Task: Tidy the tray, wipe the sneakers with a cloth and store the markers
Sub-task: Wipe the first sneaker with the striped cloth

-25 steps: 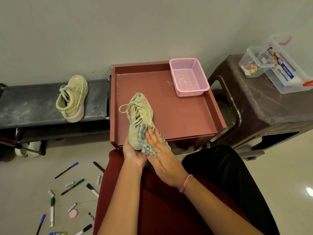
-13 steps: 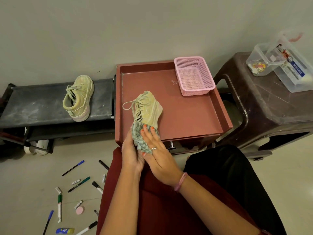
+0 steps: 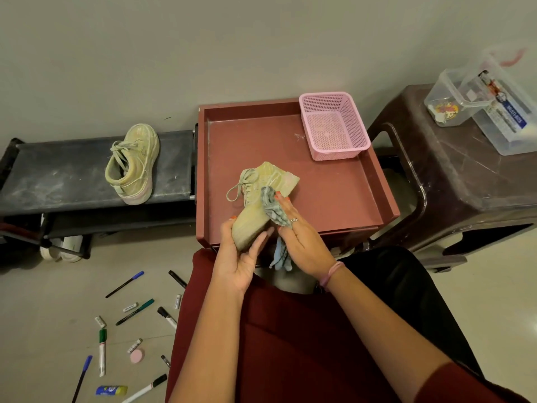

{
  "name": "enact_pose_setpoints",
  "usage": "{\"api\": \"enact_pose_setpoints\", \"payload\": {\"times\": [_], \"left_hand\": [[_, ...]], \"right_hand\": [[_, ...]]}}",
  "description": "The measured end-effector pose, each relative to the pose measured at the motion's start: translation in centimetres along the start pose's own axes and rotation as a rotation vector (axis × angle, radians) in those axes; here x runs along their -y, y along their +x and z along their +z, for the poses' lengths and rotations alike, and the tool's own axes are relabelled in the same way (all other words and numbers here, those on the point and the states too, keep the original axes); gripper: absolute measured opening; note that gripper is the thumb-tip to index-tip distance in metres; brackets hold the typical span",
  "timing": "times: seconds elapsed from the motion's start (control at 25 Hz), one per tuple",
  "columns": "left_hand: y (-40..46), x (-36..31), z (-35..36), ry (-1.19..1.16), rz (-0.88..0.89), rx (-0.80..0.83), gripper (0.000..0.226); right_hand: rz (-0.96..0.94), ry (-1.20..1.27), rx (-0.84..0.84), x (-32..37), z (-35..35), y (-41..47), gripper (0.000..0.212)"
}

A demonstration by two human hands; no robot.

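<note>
My left hand (image 3: 238, 257) grips heel of sneaker (image 3: 261, 205), tilted over near edge of red tray (image 3: 334, 205). My right hand (image 3: 302, 242) presses cloth (image 3: 273, 210) to its side. Second sneaker (image 3: 133, 164) on black bench (image 3: 58, 175). Markers (image 3: 128, 315) scattered on floor. Pink basket (image 3: 334, 126) at tray far corner.

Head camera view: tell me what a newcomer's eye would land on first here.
First, the pale green sneaker held over the near edge of the red tray, gripped at the heel by the left hand while the right hand presses a checked cloth against its side. Next, the pink basket in the tray's far right corner. Then the markers scattered on the floor at lower left.
</note>
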State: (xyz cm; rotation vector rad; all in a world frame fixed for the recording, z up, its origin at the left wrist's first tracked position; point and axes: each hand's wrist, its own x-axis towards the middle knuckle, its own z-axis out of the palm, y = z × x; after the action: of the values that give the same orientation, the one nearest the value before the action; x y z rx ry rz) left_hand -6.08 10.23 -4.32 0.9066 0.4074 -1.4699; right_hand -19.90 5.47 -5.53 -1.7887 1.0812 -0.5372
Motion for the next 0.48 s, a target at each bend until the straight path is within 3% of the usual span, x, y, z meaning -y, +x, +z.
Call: {"api": "enact_pose_setpoints", "payload": {"times": [0.12,0.24,0.32,0.48], "left_hand": [[0.1,0.0,-0.3,0.065,0.052,0.014,0.026],[-0.3,0.2,-0.5,0.095,0.025,0.065,0.047],[-0.1,0.3,-0.5,0.088,0.044,0.061,0.046],[-0.1,0.5,-0.1,0.120,0.078,0.013,0.041]], "right_hand": [[-0.204,-0.275,0.033,1.7,1.7,-1.7,0.059],[-0.399,-0.533,0.050,1.3,2.2,-2.4,0.062],[-0.369,-0.453,0.026,1.0,1.5,-1.1,0.059],[-0.108,-0.077,0.027,0.1,0.6,0.7,0.058]]}}
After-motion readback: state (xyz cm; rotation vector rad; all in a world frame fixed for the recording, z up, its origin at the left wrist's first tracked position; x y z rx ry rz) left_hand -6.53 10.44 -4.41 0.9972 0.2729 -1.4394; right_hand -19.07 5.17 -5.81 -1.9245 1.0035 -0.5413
